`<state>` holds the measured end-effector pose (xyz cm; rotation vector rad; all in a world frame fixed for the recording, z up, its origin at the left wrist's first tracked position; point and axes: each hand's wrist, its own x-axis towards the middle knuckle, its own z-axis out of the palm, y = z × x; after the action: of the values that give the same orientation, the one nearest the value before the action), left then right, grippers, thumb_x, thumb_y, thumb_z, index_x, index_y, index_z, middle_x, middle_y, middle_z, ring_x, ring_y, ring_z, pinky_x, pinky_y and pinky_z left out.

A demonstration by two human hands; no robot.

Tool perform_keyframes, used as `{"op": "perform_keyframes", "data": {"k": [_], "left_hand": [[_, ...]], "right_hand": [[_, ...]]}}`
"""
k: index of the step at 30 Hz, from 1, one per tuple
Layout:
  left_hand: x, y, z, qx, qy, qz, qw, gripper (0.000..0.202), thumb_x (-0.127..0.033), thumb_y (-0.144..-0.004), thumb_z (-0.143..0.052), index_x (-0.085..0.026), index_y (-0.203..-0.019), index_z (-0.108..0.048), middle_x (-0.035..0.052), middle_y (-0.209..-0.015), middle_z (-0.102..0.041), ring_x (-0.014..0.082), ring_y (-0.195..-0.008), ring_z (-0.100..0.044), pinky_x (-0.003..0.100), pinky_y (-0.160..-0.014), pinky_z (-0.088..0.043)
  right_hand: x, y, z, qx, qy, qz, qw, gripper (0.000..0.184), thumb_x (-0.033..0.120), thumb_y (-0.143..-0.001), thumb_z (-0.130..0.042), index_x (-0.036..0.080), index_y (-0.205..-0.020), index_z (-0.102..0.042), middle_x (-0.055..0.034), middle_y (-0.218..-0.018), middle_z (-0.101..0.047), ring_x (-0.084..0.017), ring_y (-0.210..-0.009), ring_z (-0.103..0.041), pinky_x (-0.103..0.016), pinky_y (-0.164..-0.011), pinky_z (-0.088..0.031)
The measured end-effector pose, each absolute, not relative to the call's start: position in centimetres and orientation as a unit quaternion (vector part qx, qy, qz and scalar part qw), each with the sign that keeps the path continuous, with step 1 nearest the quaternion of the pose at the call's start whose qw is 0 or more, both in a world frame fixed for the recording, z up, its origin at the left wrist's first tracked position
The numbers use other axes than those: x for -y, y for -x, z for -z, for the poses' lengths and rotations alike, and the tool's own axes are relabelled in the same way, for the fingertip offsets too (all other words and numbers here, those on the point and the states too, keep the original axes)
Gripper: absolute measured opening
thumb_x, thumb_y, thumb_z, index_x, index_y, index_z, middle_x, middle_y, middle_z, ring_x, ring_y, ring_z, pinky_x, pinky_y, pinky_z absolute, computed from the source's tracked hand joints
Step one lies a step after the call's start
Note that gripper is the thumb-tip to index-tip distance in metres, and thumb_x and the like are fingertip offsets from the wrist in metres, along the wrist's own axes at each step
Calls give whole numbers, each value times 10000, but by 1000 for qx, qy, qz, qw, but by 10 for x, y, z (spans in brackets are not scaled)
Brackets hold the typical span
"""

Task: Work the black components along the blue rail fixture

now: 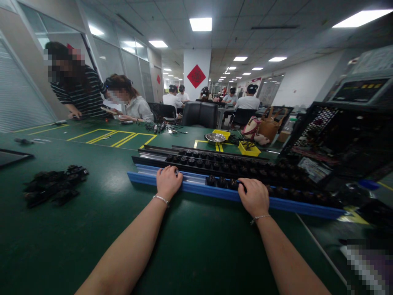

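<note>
A long blue channel rail (144, 179) lies across the green table in front of me, with a row of black round parts (223, 181) seated along its middle and right. My left hand (168, 183) is curled over the rail's left stretch; a small dark bit shows by its fingertips, mostly hidden. On the row of black parts, my right hand (254, 196) has its fingers bent around one of them, which the hand partly covers. Between my hands, a bare stretch of the channel shows. Just behind lies a black rail (153, 162) filled with similar round parts.
A pile of black parts (55, 184) lies at left. Beyond the rails are a metal bowl (215, 137) and a yellow tray (249, 149). An open black equipment case (337, 135) stands at right. Two people (76, 86) work across the table at left.
</note>
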<state>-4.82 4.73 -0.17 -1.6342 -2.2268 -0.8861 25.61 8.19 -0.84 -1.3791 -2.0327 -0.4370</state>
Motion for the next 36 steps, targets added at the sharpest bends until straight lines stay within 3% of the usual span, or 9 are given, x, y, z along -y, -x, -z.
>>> {"op": "perform_keyframes", "data": {"k": [16,27,36], "left_hand": [[-49,55,4,769,545,311,120,267,-314,-799,-431,-225,-931,-645,80,-1067,-667,229,-1180,-485,455,-1071,-200],[-46,61,-1,763,557,303,124,274,-296,-791,-424,-208,-932,-642,76,-1033,-673,223,-1091,-548,361,-984,-334],[-47,67,3,777,538,301,129,271,-317,-797,-427,-223,-927,-646,75,-1066,-669,220,-1148,-516,407,-1044,-260]], "right_hand": [[-82,-256,7,772,521,159,329,265,273,-830,-430,210,-964,-650,-50,-951,-680,-214,-930,-544,-356,-847,-361],[-84,-258,10,771,524,164,323,260,279,-831,-434,208,-967,-645,-42,-962,-680,-207,-945,-539,-345,-861,-352],[-83,-257,9,771,520,161,331,264,269,-824,-438,210,-966,-652,-49,-958,-681,-210,-933,-544,-354,-852,-362]]}}
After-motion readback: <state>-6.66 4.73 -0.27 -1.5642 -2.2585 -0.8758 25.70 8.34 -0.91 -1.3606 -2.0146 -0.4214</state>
